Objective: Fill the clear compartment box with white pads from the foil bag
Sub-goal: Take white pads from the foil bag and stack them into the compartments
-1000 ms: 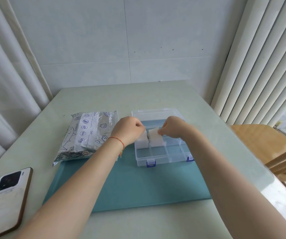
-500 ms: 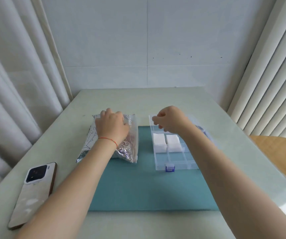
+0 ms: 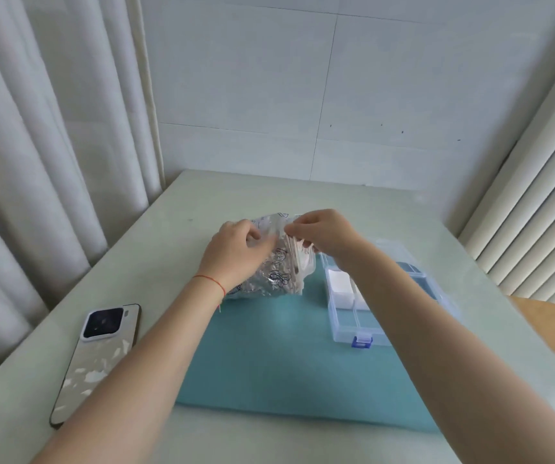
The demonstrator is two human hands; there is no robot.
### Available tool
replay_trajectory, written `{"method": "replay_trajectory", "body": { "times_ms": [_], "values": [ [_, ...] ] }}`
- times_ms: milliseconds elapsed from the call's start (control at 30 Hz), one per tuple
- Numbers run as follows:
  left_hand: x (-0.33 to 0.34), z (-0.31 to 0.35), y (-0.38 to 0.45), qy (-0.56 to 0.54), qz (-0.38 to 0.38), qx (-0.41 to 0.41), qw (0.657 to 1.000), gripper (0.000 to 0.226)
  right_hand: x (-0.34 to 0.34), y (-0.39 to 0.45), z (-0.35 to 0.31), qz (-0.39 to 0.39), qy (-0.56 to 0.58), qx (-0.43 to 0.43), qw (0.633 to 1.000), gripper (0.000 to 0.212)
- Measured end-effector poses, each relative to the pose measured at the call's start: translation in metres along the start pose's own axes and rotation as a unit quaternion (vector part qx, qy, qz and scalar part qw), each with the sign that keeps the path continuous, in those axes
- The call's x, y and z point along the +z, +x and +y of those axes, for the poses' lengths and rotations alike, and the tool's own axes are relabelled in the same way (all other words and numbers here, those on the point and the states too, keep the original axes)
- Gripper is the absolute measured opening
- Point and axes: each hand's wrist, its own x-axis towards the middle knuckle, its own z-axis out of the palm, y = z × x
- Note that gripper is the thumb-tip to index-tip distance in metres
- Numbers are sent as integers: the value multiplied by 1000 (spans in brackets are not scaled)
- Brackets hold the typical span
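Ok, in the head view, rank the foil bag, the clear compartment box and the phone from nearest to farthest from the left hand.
From the left hand:
1. Foil bag: gripped by that hand, at the far edge of the teal mat.
2. Clear compartment box: to the right, past the bag, on the mat.
3. Phone: nearer the person and to the left, off the mat, on the table.

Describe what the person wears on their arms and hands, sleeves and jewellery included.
Both forearms are bare as far as the head view shows, with no sleeves in sight. The left hand has a thin red string bracelet round its wrist, with a short loose end hanging below it. The right hand and its wrist carry nothing: no ring, watch or glove shows on either hand.
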Motion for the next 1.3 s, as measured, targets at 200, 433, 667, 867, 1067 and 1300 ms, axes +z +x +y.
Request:
{"method": "replay_trajectory", "body": {
  "times_ms": [200,433,667,867,1067,1300],
  "values": [
    [-13,37,-11,-5,22,10,1000,34,9,5,-9,19,-17,0,1000,36],
    [-1,34,-11,120,-6,22,993,25,12,-3,-2,4,-20,9,1000,14],
    [6,2,-4,-13,7,67,998,16,-16,3,39,94,-108,19,990,20],
    [11,-6,1,-170,49,-50,983,20,-12,6,55,102,-130,-11,986,13],
    [14,-14,2,-191,56,-112,974,19,-13,-2,69,131,-245,7,961,29],
    [21,-9,9,-104,28,-65,992,17,1,-17,45,77,-344,-152,923,13]
  ]
}}
